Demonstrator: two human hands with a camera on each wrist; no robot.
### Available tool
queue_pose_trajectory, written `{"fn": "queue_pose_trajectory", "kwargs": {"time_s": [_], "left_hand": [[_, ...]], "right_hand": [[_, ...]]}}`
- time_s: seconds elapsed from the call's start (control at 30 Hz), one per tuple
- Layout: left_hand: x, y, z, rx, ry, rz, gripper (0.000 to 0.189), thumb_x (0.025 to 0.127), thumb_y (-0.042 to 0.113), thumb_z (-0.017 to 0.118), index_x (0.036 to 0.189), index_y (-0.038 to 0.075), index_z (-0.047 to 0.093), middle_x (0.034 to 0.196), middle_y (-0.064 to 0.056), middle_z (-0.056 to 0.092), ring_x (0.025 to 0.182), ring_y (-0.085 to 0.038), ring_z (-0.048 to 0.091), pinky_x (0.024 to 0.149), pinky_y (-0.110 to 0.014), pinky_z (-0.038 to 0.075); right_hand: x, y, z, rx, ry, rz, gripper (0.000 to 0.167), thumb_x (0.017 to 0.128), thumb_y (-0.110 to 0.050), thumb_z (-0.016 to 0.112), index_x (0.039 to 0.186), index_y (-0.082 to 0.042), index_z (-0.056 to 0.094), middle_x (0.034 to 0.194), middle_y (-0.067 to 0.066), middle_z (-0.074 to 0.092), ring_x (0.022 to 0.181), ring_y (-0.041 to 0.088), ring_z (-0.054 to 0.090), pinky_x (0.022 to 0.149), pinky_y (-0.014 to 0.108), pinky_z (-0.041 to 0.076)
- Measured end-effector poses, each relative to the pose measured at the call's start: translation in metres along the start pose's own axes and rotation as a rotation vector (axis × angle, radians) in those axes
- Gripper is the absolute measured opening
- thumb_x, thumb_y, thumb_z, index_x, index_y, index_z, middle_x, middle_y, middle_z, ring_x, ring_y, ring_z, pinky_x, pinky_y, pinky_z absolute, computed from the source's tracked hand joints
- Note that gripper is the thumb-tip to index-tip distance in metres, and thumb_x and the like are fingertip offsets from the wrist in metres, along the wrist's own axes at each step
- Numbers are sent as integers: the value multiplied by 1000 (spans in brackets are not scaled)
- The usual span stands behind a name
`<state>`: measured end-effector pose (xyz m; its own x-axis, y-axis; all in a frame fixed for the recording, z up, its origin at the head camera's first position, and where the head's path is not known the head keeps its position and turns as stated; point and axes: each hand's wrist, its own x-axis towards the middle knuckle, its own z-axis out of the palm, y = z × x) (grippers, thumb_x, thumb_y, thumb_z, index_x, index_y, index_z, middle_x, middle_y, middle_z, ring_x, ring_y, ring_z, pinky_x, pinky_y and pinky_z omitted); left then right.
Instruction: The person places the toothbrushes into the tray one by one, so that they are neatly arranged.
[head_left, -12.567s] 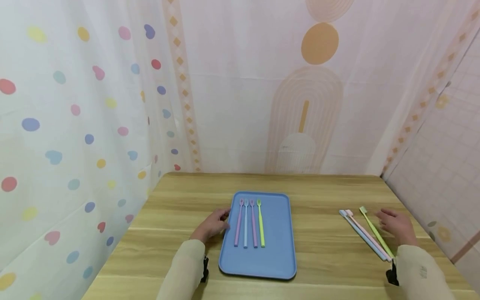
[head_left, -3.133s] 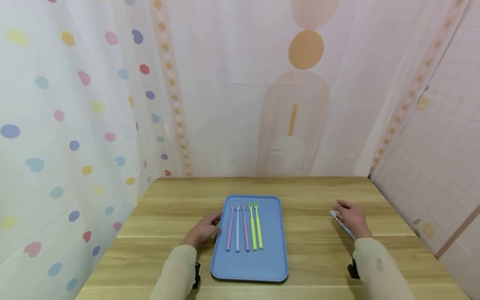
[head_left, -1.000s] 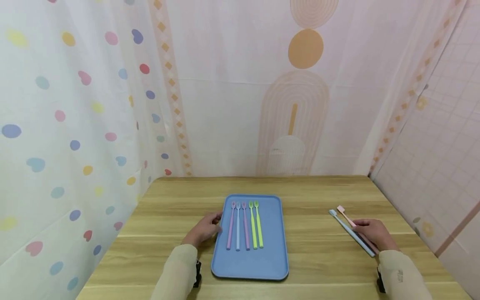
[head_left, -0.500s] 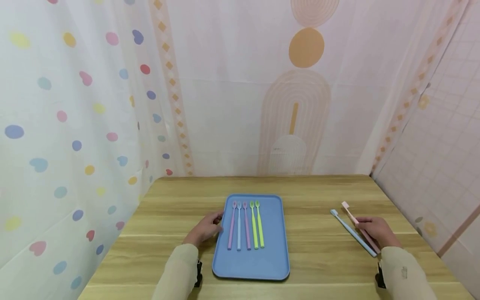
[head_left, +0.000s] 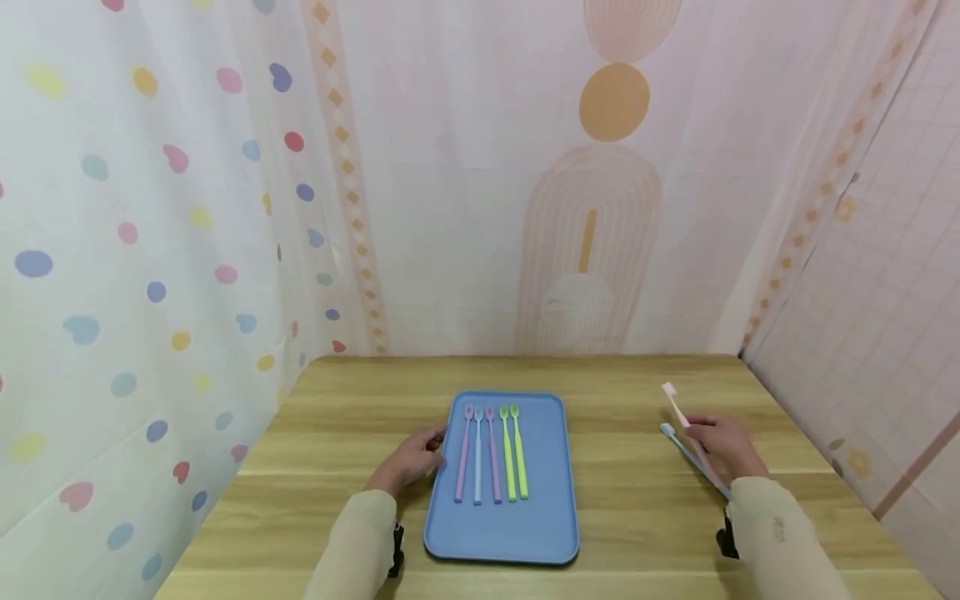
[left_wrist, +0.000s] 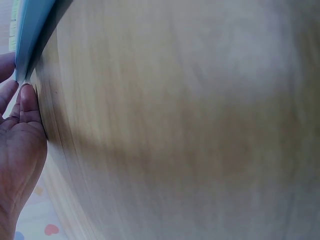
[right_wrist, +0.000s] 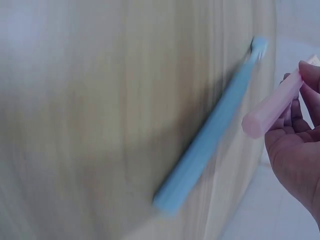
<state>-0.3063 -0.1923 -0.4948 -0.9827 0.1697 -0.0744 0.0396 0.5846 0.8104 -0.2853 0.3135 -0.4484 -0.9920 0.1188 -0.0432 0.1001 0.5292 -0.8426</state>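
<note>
My right hand pinches a pink toothbrush by its handle, between thumb and fingers. The pink brush head points away from me, raised over the table in the head view. Below it a light blue toothbrush lies slantwise on the wood, partly covered by the hand in the head view. My left hand holds the left rim of a blue tray, thumb and fingers at its edge. On the tray several toothbrushes lie side by side, heads away from me: purple, light blue, purple and yellow-green ones.
The wooden table carries the tray near its middle, with bare wood between it and the right hand. A patterned curtain hangs behind the table, and a dotted curtain is at the left.
Two yellow-green toothbrushes, once one on the table and one on the tray, now both lie on the tray. My right hand has picked up the pink toothbrush and moved leftward. The left hand stays.
</note>
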Motion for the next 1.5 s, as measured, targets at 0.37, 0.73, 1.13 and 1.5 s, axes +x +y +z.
{"fn": "queue_pose_trajectory", "kwargs": {"time_s": [0.37, 0.73, 1.13, 1.5], "left_hand": [[-3, -4, 0, -3, 10, -1, 64, 85, 1, 63, 147, 1, 46, 129, -17, 51, 117, -35, 45, 97, -52, 41], [-4, -4, 2, 1, 11, 4, 64, 84, 2, 62, 146, 0, 46, 134, -19, 50, 119, -36, 46, 102, -55, 37], [-2, -4, 1, 0, 5, 9, 63, 85, 3, 63, 146, 1, 47, 133, -17, 50, 119, -35, 46, 102, -55, 37], [1, -2, 1, 22, -4, 11, 63, 86, 4, 63, 146, 2, 47, 133, -16, 50, 118, -34, 46, 101, -54, 38]], "right_hand": [[9, -30, 71, 206, 100, 9, 38, 93, -5, 59, 125, 15, 59, 116, 31, 62, 87, 26, 63, 64, 27, 51], [4, -61, 136, 249, 189, 17, 31, 84, 0, 66, 113, 12, 68, 99, 23, 69, 74, 19, 63, 62, 24, 50], [-7, -89, 182, 267, 185, 0, 30, 84, -1, 70, 112, 9, 69, 100, 22, 69, 82, 25, 65, 70, 34, 55], [-10, -98, 211, 145, 159, 31, 29, 85, -6, 72, 112, 3, 71, 95, 14, 67, 79, 23, 62, 68, 35, 53]]}}
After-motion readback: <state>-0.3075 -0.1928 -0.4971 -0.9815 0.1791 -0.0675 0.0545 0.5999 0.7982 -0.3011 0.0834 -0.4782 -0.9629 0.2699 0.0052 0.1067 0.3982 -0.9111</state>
